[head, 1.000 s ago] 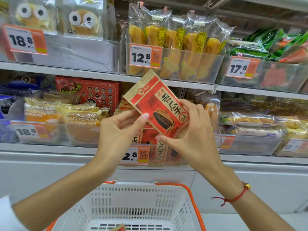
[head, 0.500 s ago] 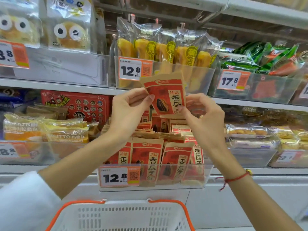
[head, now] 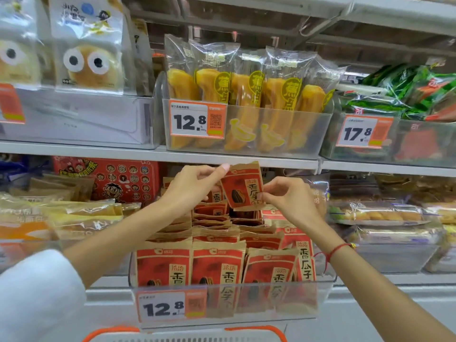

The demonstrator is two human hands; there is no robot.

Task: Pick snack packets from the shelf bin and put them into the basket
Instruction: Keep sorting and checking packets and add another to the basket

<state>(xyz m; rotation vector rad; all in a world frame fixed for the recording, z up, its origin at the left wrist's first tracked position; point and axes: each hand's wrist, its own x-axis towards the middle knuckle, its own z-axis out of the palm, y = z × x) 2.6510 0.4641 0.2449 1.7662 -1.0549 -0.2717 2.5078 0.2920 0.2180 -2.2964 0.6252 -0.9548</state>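
You have lifted the sunflower seed packet (head: 243,187) higher and farther back over the shelf bin (head: 232,302); your left hand (head: 190,187) and right hand (head: 287,196) pinch its edges. The basket (head: 187,335) now sits well below both hands, so the drop is still to come.
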